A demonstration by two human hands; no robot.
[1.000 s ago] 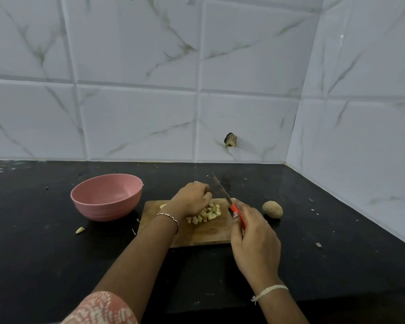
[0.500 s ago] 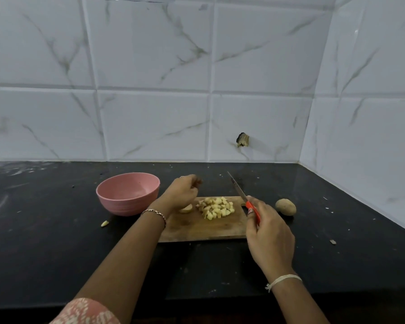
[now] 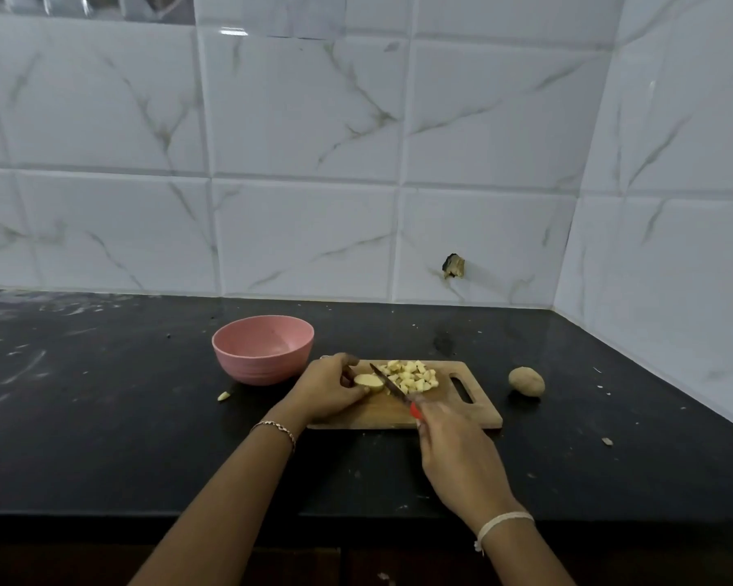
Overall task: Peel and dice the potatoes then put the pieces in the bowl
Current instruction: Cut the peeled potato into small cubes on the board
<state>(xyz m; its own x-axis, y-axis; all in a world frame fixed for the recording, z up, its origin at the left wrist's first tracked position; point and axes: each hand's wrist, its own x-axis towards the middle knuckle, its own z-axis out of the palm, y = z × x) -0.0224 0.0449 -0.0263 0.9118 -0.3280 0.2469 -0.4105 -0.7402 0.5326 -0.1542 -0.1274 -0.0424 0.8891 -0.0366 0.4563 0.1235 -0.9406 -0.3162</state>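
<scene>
While the left hand pinches the potato half and the right hand grips the knife just beside it, a rolling piece could draw the blade onto the left hand

white marble-veined tiles run across the back wall, meeting a second tiled wall in the right corner. a chipped dark hole low in one tile. black countertop below, pale smears at left. glare up top.
</scene>
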